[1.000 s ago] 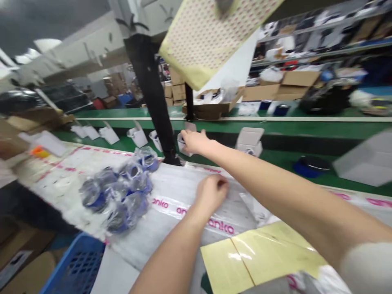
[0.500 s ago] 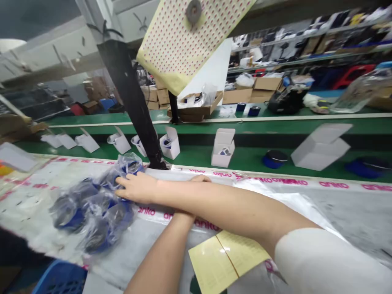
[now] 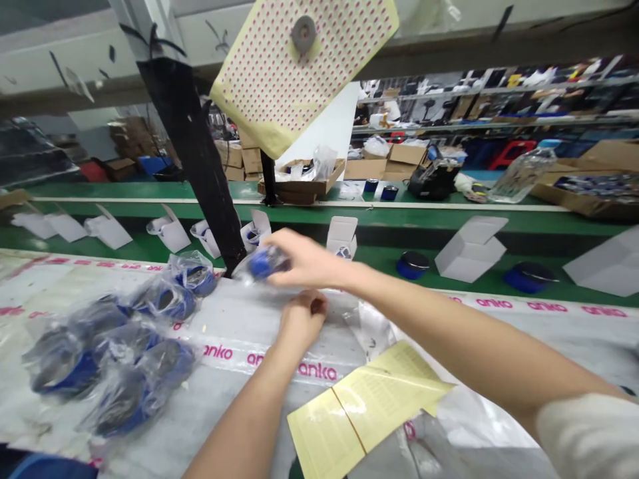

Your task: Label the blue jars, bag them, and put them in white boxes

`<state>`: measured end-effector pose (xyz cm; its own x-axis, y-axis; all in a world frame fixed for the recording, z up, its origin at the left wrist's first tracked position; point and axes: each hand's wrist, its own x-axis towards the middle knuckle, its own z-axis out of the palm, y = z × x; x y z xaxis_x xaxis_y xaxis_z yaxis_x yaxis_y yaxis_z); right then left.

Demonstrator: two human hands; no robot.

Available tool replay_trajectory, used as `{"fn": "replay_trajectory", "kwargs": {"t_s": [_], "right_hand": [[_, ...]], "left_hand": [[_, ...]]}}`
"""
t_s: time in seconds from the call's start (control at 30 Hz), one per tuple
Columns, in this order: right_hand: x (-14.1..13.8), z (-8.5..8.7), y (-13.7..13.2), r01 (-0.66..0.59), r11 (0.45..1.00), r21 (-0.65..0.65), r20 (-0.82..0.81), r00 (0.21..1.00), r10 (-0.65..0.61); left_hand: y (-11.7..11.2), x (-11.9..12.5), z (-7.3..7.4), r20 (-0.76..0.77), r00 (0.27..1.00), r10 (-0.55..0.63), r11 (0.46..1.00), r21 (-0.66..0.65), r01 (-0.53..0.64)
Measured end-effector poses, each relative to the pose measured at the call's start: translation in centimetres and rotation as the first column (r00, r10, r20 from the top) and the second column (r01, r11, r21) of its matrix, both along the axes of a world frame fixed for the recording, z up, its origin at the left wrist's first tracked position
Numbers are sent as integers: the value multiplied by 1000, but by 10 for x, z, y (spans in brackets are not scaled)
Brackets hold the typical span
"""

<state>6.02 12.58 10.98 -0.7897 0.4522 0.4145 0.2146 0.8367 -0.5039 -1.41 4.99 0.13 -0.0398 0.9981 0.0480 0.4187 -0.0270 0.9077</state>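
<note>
My right hand (image 3: 304, 259) is lifted over the table, its fingers closed round a blue round device in a clear bag (image 3: 262, 263); motion blurs it. Below and slightly right of it, my left hand (image 3: 303, 318) rests low above the table with fingers curled in; whatever lies inside them is hidden. To the left lies a group of several bagged blue round devices (image 3: 164, 299) with dark tops. Yellow printed sheets (image 3: 349, 412) lie between my forearms, partly under clear plastic.
A green conveyor (image 3: 369, 266) carries open white boxes (image 3: 472, 249) and unbagged blue devices (image 3: 412, 264) with black tops. A black-wrapped post (image 3: 200, 153) stands at the table's far edge. A yellow dotted sticker sheet (image 3: 304, 73) hangs above. Bottom left is a blue basket (image 3: 54, 466).
My right hand has taken one bagged blue device from the group and moved right and up with it. My left hand stays low, now uncovered by the right forearm. The view has shifted rightward.
</note>
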Motion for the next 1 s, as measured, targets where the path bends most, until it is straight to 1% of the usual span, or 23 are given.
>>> {"fn": "replay_trajectory", "kwargs": {"t_s": [0.03, 0.07, 0.1, 0.13, 0.17, 0.2, 0.23, 0.33, 0.43, 0.53, 0.63, 0.7, 0.8, 1.0], "right_hand": [[24, 4, 11, 130, 991, 43, -71, 989, -127], [47, 7, 21, 256, 962, 99, -117, 963, -244], [67, 8, 30, 385, 911, 150, -143, 920, -365], [84, 7, 38, 475, 855, 207, -128, 880, -457], [97, 4, 43, 523, 809, 267, -90, 850, -520], [105, -1, 47, 542, 779, 315, -45, 828, -559], [109, -7, 48, 536, 767, 351, 6, 818, -575], [107, -25, 48, 494, 779, 386, 107, 815, -570], [98, -33, 45, 497, 757, 425, 143, 789, -598], [94, -35, 37, 474, 735, 485, 155, 780, -606], [91, -38, 30, 403, 748, 528, 196, 799, -569], [87, -40, 31, 389, 749, 537, 206, 800, -563], [82, -39, 41, 408, 748, 524, 216, 785, -580], [76, -31, 63, 457, 765, 453, 252, 758, -602]], "left_hand": [[0, 1, 0, -39, 999, 0, 1000, 4, 0], [0, 1, 0, -78, 997, 4, 1000, 10, -3], [0, 2, 1, -111, 994, 11, 1000, 18, -9], [0, 3, 2, -134, 991, 23, 999, 27, -20], [1, 3, 2, -153, 988, 34, 999, 36, -29], [1, 4, 2, -171, 984, 42, 998, 44, -35], [1, 4, 2, -186, 981, 46, 998, 51, -37], [2, 2, 1, -219, 975, 33, 998, 67, -19], [1, -2, 0, -228, 974, 9, 997, 74, 8], [0, -3, 0, -224, 975, 2, 996, 82, 17], [0, -3, -1, -218, 976, 0, 995, 97, 22], [1, -3, -1, -215, 977, -4, 994, 104, 27], [3, -4, -3, -207, 978, -5, 994, 107, 28], [3, -5, -5, -170, 985, 6, 994, 107, 13]]}}
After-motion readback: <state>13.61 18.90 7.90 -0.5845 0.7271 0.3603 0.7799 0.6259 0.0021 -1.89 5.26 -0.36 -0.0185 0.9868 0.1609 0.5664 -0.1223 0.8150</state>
